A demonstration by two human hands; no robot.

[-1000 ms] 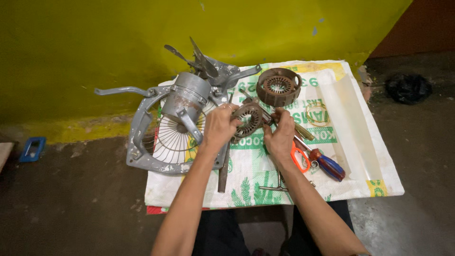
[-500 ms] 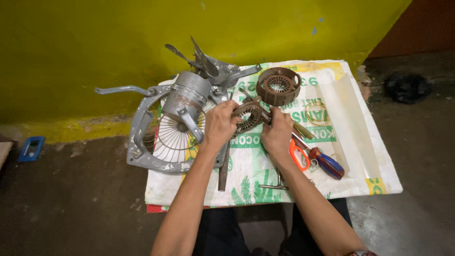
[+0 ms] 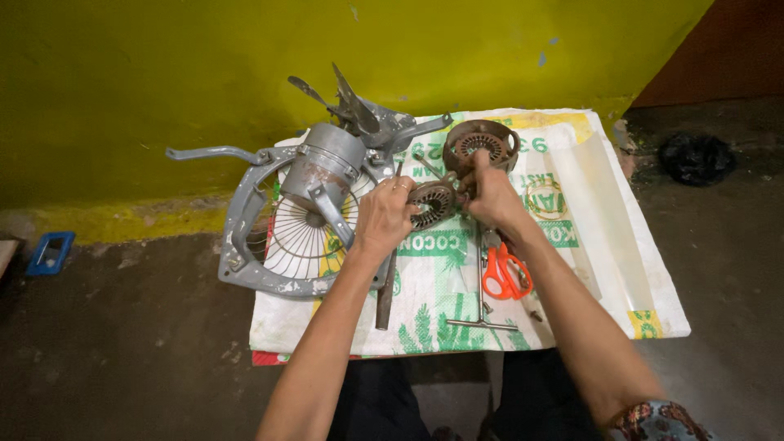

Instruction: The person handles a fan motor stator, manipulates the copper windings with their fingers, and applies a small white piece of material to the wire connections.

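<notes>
My right grip [image 3: 490, 196] has shifted up off the scissors [image 3: 505, 273] w/ fingers now pinching the stator [image 3: 433, 203], left grip [image 3: 384, 216] clamped on its other side, so it's held btwn both, just off the sack [image 3: 588, 245].

I hold a small round motor core [image 3: 431, 204] between my two hands over a printed woven sack [image 3: 604, 237] spread on the floor. My left hand [image 3: 384, 216] grips its left side, and my right hand [image 3: 490, 198] closes on its right edge. Just behind it lies a larger round stator [image 3: 482, 143]. To my left sits a grey fan frame with wire guard [image 3: 298, 233]. Orange-handled scissors [image 3: 505, 273] lie near my right forearm, beside a thin metal rod [image 3: 479, 290].
</notes>
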